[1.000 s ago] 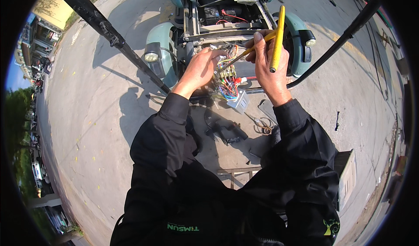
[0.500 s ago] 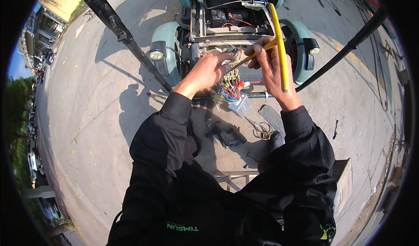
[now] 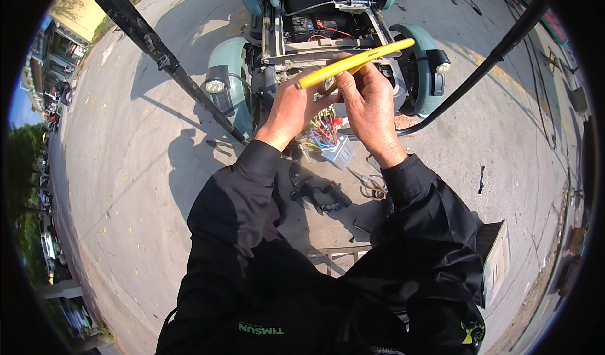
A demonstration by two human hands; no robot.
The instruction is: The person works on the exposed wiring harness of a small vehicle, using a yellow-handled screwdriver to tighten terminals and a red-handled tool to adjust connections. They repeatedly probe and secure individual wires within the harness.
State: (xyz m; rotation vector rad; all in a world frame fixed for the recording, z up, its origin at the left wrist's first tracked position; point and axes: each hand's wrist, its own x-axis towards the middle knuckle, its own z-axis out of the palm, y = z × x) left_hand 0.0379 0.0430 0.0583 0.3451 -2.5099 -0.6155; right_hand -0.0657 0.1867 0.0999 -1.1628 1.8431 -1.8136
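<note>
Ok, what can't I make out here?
Head view:
Yellow bar-handled tool: tip hidden by bare left hand and bare right hand.
Thin multicoloured wires: upper parts covered by those hands.
Long black left pole: top cut off by upper edge.
Slim black object, right: too small to identify.

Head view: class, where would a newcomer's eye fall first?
The bright yellow bar-shaped tool handle stands out first, slanting across the upper middle in the right hand's grip. Below it, thin multicoloured wires tangle just above a silvery rectangular box. Beyond, pale green curved fenders flank an exposed metal frame.
</note>
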